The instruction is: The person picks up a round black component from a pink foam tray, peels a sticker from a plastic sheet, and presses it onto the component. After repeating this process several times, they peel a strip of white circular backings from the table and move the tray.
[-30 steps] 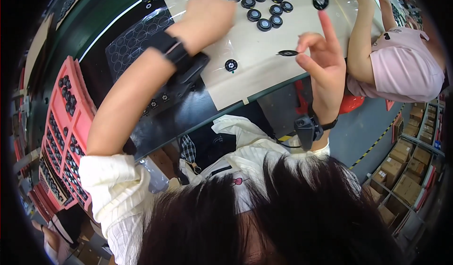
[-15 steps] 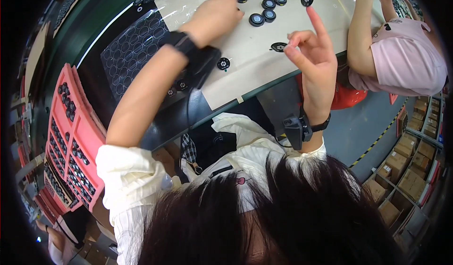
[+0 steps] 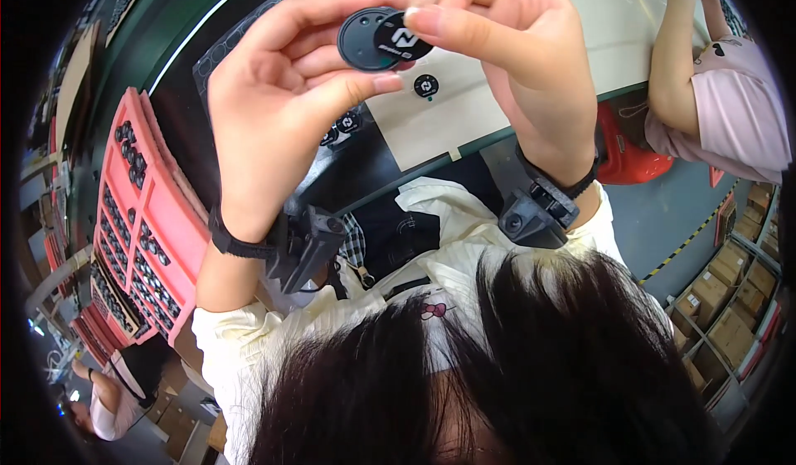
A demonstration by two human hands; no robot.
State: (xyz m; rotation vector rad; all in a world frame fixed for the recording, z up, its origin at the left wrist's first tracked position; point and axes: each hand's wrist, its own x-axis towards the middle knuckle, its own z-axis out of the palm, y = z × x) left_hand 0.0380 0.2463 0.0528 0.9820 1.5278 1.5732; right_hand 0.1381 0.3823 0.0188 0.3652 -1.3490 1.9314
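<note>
Up close, my left hand (image 3: 265, 100) grips a round black plastic disc (image 3: 356, 44) by its rim, between the thumb and fingers. Small holes show on the disc's face. My right hand (image 3: 531, 59) pinches a thin round black sticker (image 3: 404, 37) with a white logo between thumb and forefinger. The sticker overlaps the right part of the disc; whether it is stuck down I cannot tell. Beyond my hands, another round black sticker (image 3: 426, 86) lies on the pale mat (image 3: 406, 138). A few round black pieces (image 3: 348, 122) lie by my left wrist.
A pink tray (image 3: 157, 167) of small black parts stands at the left. A dark sheet with circle outlines (image 3: 236, 34) lies behind my left hand. At the right are a co-worker's pink sleeve (image 3: 738, 117), a red stool (image 3: 634, 158) and shelved cardboard boxes (image 3: 713, 291).
My left hand has come back from the group of discs with one disc in it. My right hand has moved up and left, bringing a sticker over the disc.
</note>
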